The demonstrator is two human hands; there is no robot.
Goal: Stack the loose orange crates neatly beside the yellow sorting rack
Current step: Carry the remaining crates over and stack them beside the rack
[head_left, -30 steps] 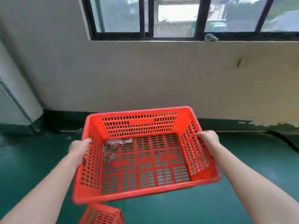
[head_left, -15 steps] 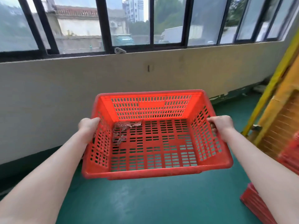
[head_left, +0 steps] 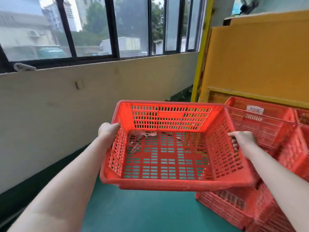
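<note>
An orange slotted crate (head_left: pixel 168 183) hangs in the air in front of me, mouth up, with some scraps of clear film in its far left corner. My left hand (head_left: pixel 107 130) grips its left rim and my right hand (head_left: pixel 242 139) grips its right rim, fingers curled through the side slots. A stack of orange crates (head_left: pixel 260 124) stands on the floor at the right, just beyond and below the carried one. Behind that stack rises the yellow sorting rack (head_left: pixel 255 59).
A beige wall (head_left: pixel 66 104) with black-framed windows runs along the left and far side. A yellow post (head_left: pixel 200 64) stands at the rack's left corner. Green floor (head_left: pixel 133 211) shows below the crate.
I have kept turning right with the crate held in both hands. The yellow rack and the crate stack have come into full view at the right, and the crate now sits close to the stack.
</note>
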